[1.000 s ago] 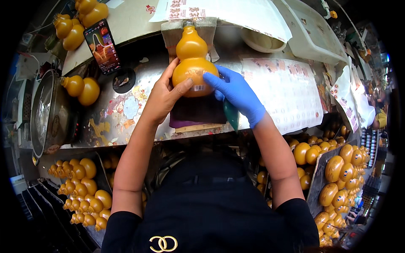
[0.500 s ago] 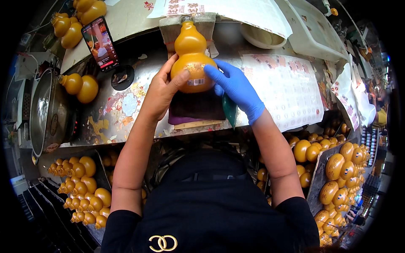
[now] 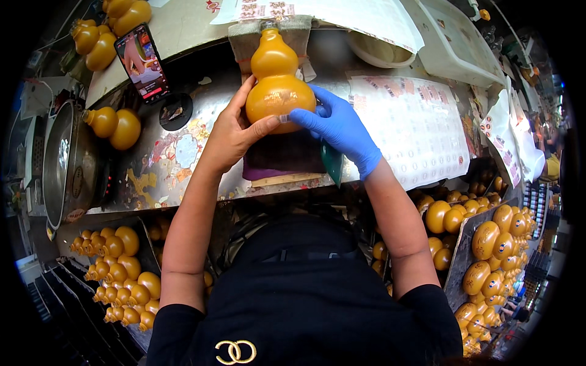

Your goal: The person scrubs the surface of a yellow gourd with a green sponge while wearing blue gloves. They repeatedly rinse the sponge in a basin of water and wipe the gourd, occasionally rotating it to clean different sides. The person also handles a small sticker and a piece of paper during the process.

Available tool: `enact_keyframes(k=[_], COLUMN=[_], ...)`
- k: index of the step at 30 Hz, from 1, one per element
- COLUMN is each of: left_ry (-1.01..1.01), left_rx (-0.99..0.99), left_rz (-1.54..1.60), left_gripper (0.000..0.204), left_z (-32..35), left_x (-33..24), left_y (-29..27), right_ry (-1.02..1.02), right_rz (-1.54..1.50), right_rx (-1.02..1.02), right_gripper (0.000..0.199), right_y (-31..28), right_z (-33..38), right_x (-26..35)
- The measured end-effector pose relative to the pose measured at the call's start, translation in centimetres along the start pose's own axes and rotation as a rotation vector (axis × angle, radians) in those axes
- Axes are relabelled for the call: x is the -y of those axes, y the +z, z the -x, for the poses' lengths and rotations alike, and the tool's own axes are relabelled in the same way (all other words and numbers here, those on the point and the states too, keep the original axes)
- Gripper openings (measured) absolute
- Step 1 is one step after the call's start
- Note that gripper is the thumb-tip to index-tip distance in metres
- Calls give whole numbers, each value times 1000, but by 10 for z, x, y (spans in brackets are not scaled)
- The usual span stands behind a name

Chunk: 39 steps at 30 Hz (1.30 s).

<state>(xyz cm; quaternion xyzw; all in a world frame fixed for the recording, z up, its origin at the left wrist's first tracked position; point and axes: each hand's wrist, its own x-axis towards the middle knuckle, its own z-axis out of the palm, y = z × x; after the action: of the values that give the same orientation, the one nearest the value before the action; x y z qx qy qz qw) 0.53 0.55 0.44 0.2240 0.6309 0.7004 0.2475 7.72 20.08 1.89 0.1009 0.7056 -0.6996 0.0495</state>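
Observation:
A glossy yellow-brown gourd-shaped bottle (image 3: 276,91) lies on its side at the bench's middle, its neck pointing away from me. My bare left hand (image 3: 232,134) wraps the left of its wide bulb. On the right, my right hand (image 3: 345,128), in a blue glove, grips the same bulb. Both thumbs press near the bulb's lower edge, with a bit of barcode label (image 3: 284,118) showing between their tips. The neck rests against a greyish cloth pad (image 3: 243,46). Beneath the bulb is a dark pad (image 3: 284,157). A green pointed piece (image 3: 332,163) hangs by my gloved hand.
A sheet of labels (image 3: 409,134) lies to the right, near a white bowl (image 3: 378,56) and a white plastic tray (image 3: 458,43). A phone (image 3: 142,64) on a stand, another gourd bottle (image 3: 125,128) and a metal pan (image 3: 61,165) occupy the left. Bottles crowd racks (image 3: 458,256) below.
Both thumbs have slid down toward the bulb's lower edge and closer together. The barcode label now sits lower and is mostly hidden. The phone's picture has changed.

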Motion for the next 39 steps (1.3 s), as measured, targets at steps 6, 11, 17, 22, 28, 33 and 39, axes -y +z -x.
enact_keyframes(k=[6, 11, 17, 22, 28, 33, 39], left_ry=[15, 54, 157, 150, 139, 122, 60], left_rx=[-6, -65, -185, -179, -108, -16, -9], left_rz=[2, 154, -224, -324, -277, -114, -56], left_gripper=[84, 78, 82, 82, 78, 71, 69], left_z=[0, -4, 0, 0, 0, -4, -4], left_x=[2, 21, 16, 17, 15, 19, 13], left_y=[0, -3, 18, 17, 13, 3, 5], right_ry=[47, 159, -420, -419, -235, -975, -1054], right_rz=[-94, -991, 3, 199, -73, 550, 972], right_rx=[-16, -312, -383, -491, -573, -706, -352], right_gripper=[54, 47, 32, 35, 35, 27, 29], right_y=[-8, -9, 38, 41, 32, 44, 60], right_z=[-4, 14, 38, 36, 34, 30, 30], right_x=[-14, -9, -8, -17, -45, -25, -29])
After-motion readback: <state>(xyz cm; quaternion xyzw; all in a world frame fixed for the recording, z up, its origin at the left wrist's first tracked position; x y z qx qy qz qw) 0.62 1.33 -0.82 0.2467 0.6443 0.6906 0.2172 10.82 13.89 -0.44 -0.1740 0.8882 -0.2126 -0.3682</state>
